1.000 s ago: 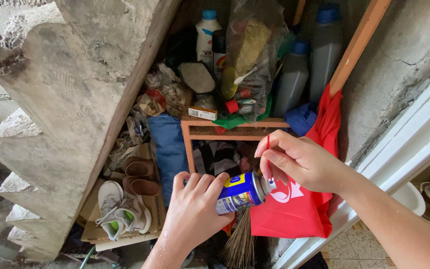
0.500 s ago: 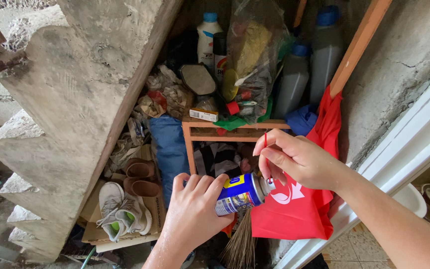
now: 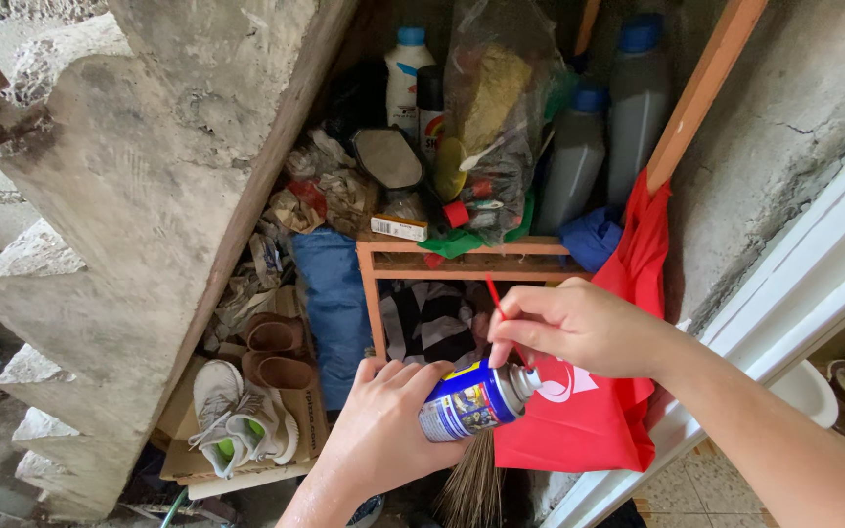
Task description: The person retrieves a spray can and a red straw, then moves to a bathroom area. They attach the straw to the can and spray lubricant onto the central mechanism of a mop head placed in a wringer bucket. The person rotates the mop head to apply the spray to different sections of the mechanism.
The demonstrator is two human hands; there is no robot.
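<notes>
While the left hand (image 3: pixel 383 430) wraps its fingers around a blue and yellow spray can (image 3: pixel 471 399) and holds it on its side near the bottom of the view, the right hand (image 3: pixel 579 328) pinches a thin red straw (image 3: pixel 494 296) between thumb and fingertips, just above the can's white nozzle (image 3: pixel 525 379); the straw points up and to the left, and its low end is hidden behind the fingers, so I cannot tell if it sits in the nozzle. Just behind the can hangs a red bag (image 3: pixel 589 420); a bit to the left lie white shoes (image 3: pixel 237 411) and brown slippers (image 3: pixel 276 352) on cardboard. Farther back stands an orange wooden shelf (image 3: pixel 462 259) with striped cloth under it; on top are grey bottles (image 3: pixel 599 147), a white bottle (image 3: pixel 408 83) and a full plastic bag (image 3: pixel 501 117). A grey concrete stair (image 3: pixel 149 196) fills the left side.

I think the straw could slip and drop into the mess below, since it is so thin; a squeeze on the nozzle could spray the fingers or the red bag, because they are so close.
</notes>
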